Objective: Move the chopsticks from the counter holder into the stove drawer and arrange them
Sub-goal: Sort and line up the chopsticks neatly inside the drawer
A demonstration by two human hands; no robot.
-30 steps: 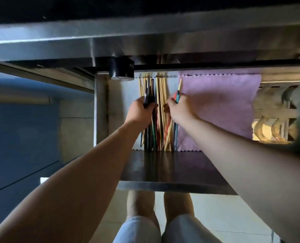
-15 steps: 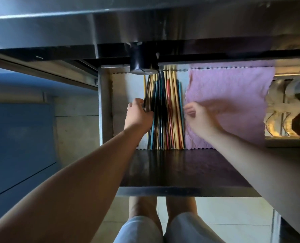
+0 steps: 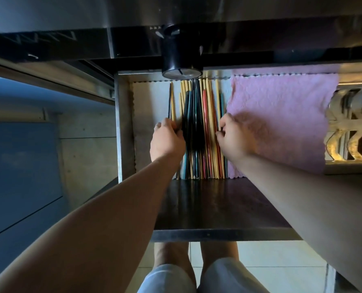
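Well into the arranging stage, by the look of it — chopsticks [image 3: 201, 132] already down in the open drawer [image 3: 124, 123], lying lengthwise in a near-parallel bundle between the two sets of fingers. Bracketed on one flank by the left hand [image 3: 167, 141], fingers curled in against the dark sticks; on the other by the right hand [image 3: 234, 138], fingers bent against the pale and red ones. Impossible to tell whether pinching or merely pressing — fingertips hidden, dark sticks blurred. Out past the left fingers, a dark stick and a pale one slightly apart from the bundle. Just outside the right fingers, along that flank of the bundle, a pink cloth [image 3: 281, 115]. Probably left to do: drawing in the two strays, closing the small gaps, squaring the ends.
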